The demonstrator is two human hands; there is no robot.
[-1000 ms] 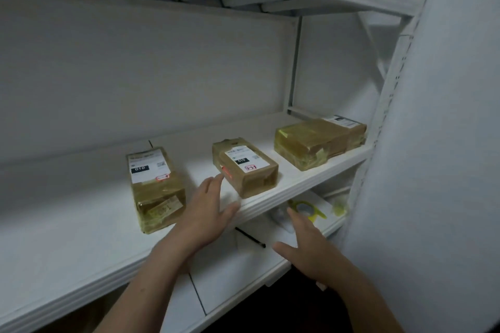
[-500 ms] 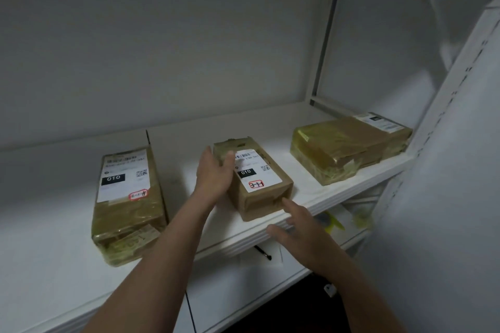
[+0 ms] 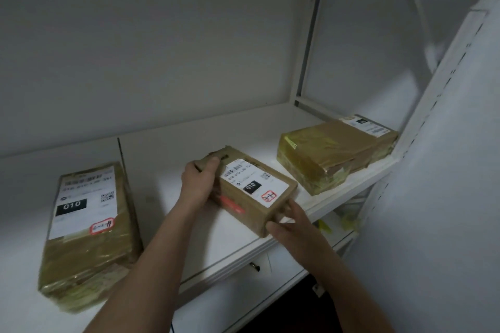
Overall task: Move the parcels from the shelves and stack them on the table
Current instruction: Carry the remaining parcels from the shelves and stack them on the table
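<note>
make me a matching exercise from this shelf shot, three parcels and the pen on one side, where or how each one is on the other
Things:
1. left parcel
2. middle parcel
3. right parcel
4. pen

Places or states:
A. on the lower shelf
B. held between left hand and right hand
C. at the shelf's right end, untouched
D. beside the left forearm, large label facing up

Pairs: 1-D, 2-B, 3-C, 4-A

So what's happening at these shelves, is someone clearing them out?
A person is taking hold of the middle parcel on the white shelf. The left hand grips its far end, the right hand its near corner at the shelf edge. Two more parcels lie untouched: the left parcel and the right parcel. No table is in view.
</note>
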